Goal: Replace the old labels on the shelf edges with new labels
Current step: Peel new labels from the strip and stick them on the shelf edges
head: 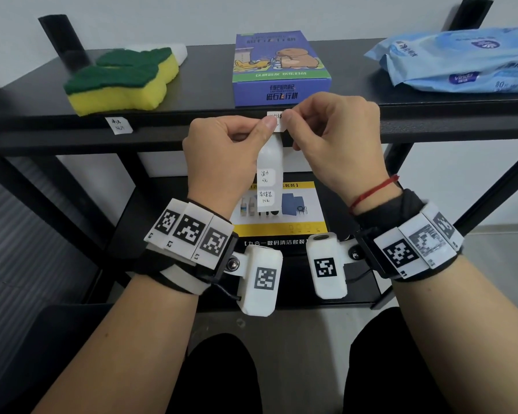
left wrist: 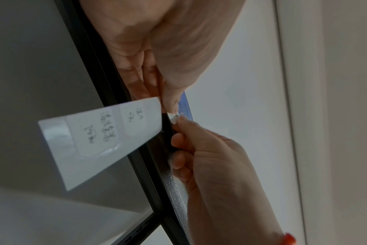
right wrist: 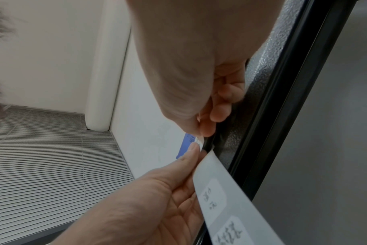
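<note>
A small white handwritten label [head: 277, 122] sits on the black front edge of the top shelf [head: 192, 135], just below the blue box. My right hand [head: 287, 118] pinches its right side between thumb and forefinger. My left hand [head: 266, 127] has its thumb on the label's left lower corner. It also holds a white backing strip [head: 269, 180] that hangs down and carries two handwritten labels. The left wrist view shows the strip [left wrist: 103, 136] sticking out from my fingers and the label [left wrist: 174, 117] between both hands. Another white label [head: 118, 125] sits on the edge below the sponge.
On the top shelf lie a green and yellow sponge [head: 120, 82], a blue game box [head: 280, 67] and a blue pack of wet wipes [head: 461, 58]. A yellow and black cleaning kit box [head: 296, 231] lies on the lower shelf. Black uprights frame both sides.
</note>
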{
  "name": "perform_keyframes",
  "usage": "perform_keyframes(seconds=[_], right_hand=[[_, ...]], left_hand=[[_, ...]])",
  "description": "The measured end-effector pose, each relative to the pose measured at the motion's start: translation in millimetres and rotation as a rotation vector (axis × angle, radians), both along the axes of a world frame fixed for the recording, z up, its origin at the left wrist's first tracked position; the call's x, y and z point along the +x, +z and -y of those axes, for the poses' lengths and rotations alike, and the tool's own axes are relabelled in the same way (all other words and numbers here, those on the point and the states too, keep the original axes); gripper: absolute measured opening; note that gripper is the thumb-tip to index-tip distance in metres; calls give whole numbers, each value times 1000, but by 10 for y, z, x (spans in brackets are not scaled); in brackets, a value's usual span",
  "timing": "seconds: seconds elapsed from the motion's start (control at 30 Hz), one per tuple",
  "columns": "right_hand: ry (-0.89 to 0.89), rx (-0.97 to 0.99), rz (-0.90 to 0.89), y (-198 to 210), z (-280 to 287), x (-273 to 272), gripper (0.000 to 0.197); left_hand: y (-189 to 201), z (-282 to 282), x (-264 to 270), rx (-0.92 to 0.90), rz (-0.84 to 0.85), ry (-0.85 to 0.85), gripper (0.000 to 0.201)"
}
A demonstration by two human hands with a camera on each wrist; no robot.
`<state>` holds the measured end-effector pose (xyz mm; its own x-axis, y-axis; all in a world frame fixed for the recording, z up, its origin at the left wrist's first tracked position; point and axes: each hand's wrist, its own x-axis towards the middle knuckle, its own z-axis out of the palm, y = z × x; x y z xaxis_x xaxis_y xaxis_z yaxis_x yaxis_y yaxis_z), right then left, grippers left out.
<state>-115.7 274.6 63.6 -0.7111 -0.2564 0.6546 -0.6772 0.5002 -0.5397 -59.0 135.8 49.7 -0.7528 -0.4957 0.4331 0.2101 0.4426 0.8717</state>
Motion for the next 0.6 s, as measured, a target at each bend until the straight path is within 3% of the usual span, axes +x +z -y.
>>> perform_keyframes(seconds=[0.6], right_hand=[[-78,32,6,45,55,6,25]], left_hand=[[47,-16,-17,11,51,43,25]])
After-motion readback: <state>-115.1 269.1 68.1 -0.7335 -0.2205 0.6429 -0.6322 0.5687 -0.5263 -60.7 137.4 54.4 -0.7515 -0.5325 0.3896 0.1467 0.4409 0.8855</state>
